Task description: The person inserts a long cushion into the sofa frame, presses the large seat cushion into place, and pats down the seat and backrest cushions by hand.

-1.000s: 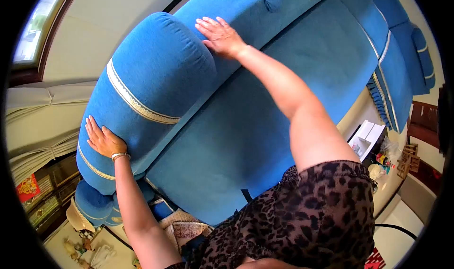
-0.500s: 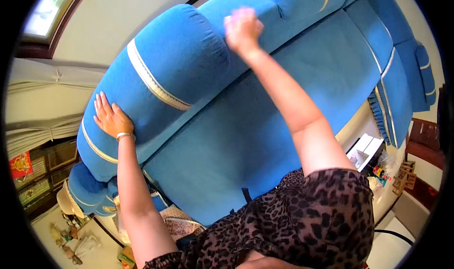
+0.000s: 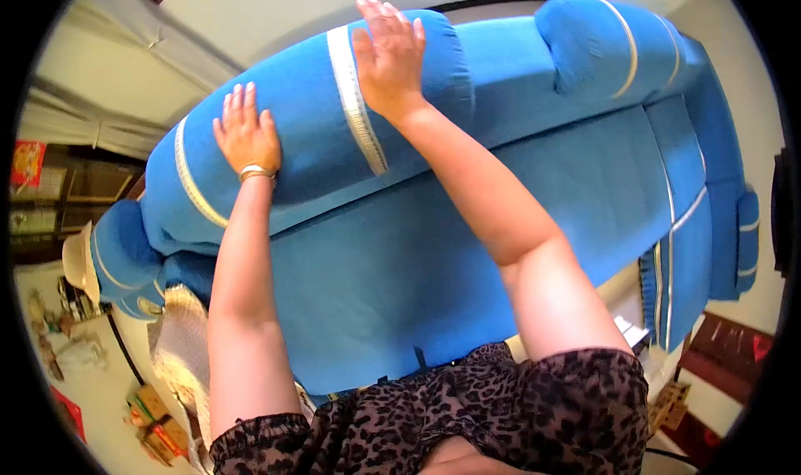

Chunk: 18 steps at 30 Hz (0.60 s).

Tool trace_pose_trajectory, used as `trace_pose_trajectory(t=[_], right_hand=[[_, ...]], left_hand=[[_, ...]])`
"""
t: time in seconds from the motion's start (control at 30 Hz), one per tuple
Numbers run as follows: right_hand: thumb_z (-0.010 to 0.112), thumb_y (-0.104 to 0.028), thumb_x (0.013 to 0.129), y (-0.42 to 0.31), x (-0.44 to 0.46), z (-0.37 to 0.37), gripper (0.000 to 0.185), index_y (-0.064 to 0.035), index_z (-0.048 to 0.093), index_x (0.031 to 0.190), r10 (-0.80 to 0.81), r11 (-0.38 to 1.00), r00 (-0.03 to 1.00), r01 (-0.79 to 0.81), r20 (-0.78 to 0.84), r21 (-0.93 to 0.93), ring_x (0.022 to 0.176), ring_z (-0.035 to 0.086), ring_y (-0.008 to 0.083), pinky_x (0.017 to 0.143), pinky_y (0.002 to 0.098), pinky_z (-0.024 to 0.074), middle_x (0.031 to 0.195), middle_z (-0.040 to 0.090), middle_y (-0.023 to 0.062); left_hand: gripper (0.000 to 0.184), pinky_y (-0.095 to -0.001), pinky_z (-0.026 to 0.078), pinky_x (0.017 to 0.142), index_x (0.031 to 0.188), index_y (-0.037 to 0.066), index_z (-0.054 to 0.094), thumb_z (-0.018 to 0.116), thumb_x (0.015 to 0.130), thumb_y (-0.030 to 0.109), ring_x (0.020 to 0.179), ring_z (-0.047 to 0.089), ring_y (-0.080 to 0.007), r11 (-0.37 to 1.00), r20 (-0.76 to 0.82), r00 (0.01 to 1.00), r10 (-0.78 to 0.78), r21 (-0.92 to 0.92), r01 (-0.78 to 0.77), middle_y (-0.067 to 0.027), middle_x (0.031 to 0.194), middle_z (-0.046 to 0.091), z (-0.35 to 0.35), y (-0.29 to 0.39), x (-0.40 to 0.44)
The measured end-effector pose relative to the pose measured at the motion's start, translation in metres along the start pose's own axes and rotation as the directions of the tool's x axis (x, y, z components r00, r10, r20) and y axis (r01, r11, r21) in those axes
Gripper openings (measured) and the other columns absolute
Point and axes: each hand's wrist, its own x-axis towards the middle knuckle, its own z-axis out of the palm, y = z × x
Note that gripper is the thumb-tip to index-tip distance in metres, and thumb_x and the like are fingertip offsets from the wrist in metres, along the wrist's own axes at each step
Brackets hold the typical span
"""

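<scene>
A long blue back cushion (image 3: 309,83) with cream trim bands leans along the back of a blue sofa (image 3: 467,233). My left hand (image 3: 249,137) lies with fingers apart on the cushion's face, between its two trim bands; a bracelet circles the wrist. Near the cushion's upper edge is my right hand (image 3: 390,62), palm toward the cushion and fingers spread, just right of the wider trim band (image 3: 355,99). Whether the right palm presses on the fabric is hard to tell. Neither hand holds anything.
Another blue cushion (image 3: 592,45) stands at the sofa's back right. The sofa's right arm (image 3: 688,266) has a ruffled edge. At the left end sit a round blue bolster (image 3: 125,245) and a pale hat (image 3: 79,262). Curtains (image 3: 158,37) hang at upper left.
The view has swung, so the sofa lies more level. My right hand has left the sofa back beside the cushion and is now over the cushion. My left hand stays on the cushion.
</scene>
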Motion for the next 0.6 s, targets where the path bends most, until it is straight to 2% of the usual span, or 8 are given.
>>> trace_pose_trajectory(t=[0.1, 0.2, 0.27, 0.3, 0.4, 0.47, 0.5, 0.6], right_hand=[[0.047, -0.041, 0.095, 0.02, -0.012, 0.067, 0.045, -0.0157, 0.058, 0.13, 0.05, 0.9, 0.999, -0.048, -0.006, -0.434, 0.135, 0.039, 0.0259, 0.114, 0.0582, 0.0183, 0.14, 0.052, 0.0056], [0.047, -0.04, 0.094, 0.019, -0.012, 0.063, 0.043, -0.0161, 0.062, 0.127, 0.04, 0.878, 0.997, -0.006, 0.061, -0.48, 0.133, 0.041, 0.0257, 0.114, 0.057, 0.0193, 0.137, 0.054, 0.0048], [0.05, -0.039, 0.092, 0.024, -0.012, 0.065, 0.042, -0.0163, 0.064, 0.123, -0.001, 0.868, 0.999, 0.02, 0.038, -0.496, 0.132, 0.043, 0.024, 0.114, 0.0558, 0.0215, 0.134, 0.057, 0.0038], [0.05, -0.039, 0.092, 0.027, -0.013, 0.066, 0.041, -0.017, 0.065, 0.122, -0.004, 0.861, 0.999, 0.027, 0.046, -0.508, 0.132, 0.044, 0.0233, 0.114, 0.0555, 0.0221, 0.134, 0.058, 0.003], [0.05, -0.041, 0.092, 0.027, -0.012, 0.069, 0.039, -0.0192, 0.068, 0.119, -0.025, 0.865, 0.999, 0.033, 0.023, -0.5, 0.13, 0.047, 0.0218, 0.113, 0.055, 0.0233, 0.133, 0.06, 0.001], [0.049, -0.042, 0.092, 0.036, -0.012, 0.071, 0.04, -0.0205, 0.067, 0.121, -0.017, 0.843, 0.999, 0.042, 0.052, -0.536, 0.13, 0.048, 0.0216, 0.113, 0.0549, 0.0236, 0.134, 0.06, 0.0004], [0.049, -0.041, 0.091, 0.034, -0.011, 0.068, 0.04, -0.0209, 0.067, 0.122, -0.017, 0.839, 0.998, 0.046, 0.058, -0.542, 0.13, 0.048, 0.0214, 0.113, 0.0546, 0.0236, 0.134, 0.06, 0.0003], [0.049, -0.037, 0.09, 0.028, -0.006, 0.061, 0.041, -0.0212, 0.066, 0.123, 0.136, 0.854, 0.97, -0.011, 0.204, -0.521, 0.131, 0.047, 0.0206, 0.113, 0.054, 0.0235, 0.135, 0.059, 0.0002]], left_hand=[[0.051, -0.0503, 0.018, 0.117, 0.147, 0.023, 0.043, 0.045, 0.096, 0.032, 0.143, 0.033, -0.0196, 1.0, 0.008, 1.0, -0.013, -0.029, 0.013, 0.0001, 0.154, 0.04, -0.006, -0.001, 0.003], [0.049, -0.0549, 0.018, 0.116, 0.145, 0.025, 0.045, 0.045, 0.097, 0.035, 0.143, 0.033, -0.0206, 0.992, 0.01, 0.994, -0.112, -0.057, 0.113, 0.0004, 0.153, 0.041, -0.009, 0.013, -0.001], [0.052, -0.0604, 0.016, 0.114, 0.144, 0.019, 0.047, 0.052, 0.094, 0.032, 0.145, 0.029, -0.0296, 0.955, -0.04, 0.978, -0.204, -0.226, 0.19, -0.0069, 0.154, 0.038, -0.015, 0.056, -0.014], [0.053, -0.062, 0.016, 0.113, 0.142, 0.016, 0.047, 0.055, 0.091, 0.029, 0.144, 0.029, -0.0337, 0.947, -0.047, 0.999, 0.005, -0.322, -0.02, -0.0109, 0.154, 0.038, -0.04, 0.084, -0.025], [0.066, -0.0492, 0.023, 0.117, 0.147, 0.015, 0.04, 0.062, 0.086, 0.029, 0.143, 0.032, -0.0288, 0.71, -0.013, 0.953, 0.302, -0.664, -0.234, -0.0079, 0.156, 0.035, -0.051, 0.133, -0.048], [0.074, -0.0422, 0.021, 0.118, 0.15, 0.014, 0.036, 0.064, 0.085, 0.035, 0.144, 0.03, -0.0253, 0.72, 0.017, 0.915, 0.404, -0.623, -0.306, -0.0054, 0.157, 0.033, -0.052, 0.105, -0.036], [0.077, -0.0444, 0.019, 0.119, 0.151, 0.017, 0.035, 0.065, 0.084, 0.039, 0.145, 0.028, -0.0247, 0.766, 0.036, 0.855, 0.517, -0.467, -0.443, -0.0033, 0.158, 0.031, -0.036, 0.083, -0.035], [0.074, -0.0491, 0.019, 0.119, 0.149, 0.029, 0.037, 0.068, 0.082, 0.041, 0.146, 0.028, -0.0243, 0.728, 0.013, 0.796, 0.605, -0.414, -0.547, -0.0014, 0.158, 0.031, -0.034, -0.003, -0.038]])
